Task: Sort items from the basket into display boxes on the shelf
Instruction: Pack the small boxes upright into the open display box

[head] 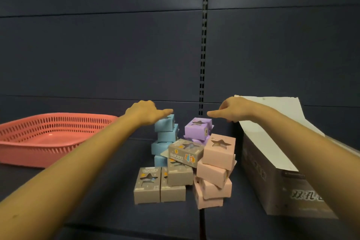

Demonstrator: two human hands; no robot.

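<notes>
A heap of small star-window boxes lies on the dark shelf: blue boxes (165, 134) at the back left, purple boxes (197, 127) at the back, pink boxes (216, 163) on the right, grey boxes (162, 185) in front. My left hand (145, 112) reaches over the top blue box, fingers spread, thumb pointing right, holding nothing. My right hand (228, 110) hovers above and right of the purple box, fingers extended left, also empty. The pink basket (39, 136) at the left holds no items.
A large grey display carton (272, 177) with an open white flap (272, 115) stands at the right, close to the pink boxes. The dark shelf back panel rises behind, with a slotted upright (203, 45) in the middle.
</notes>
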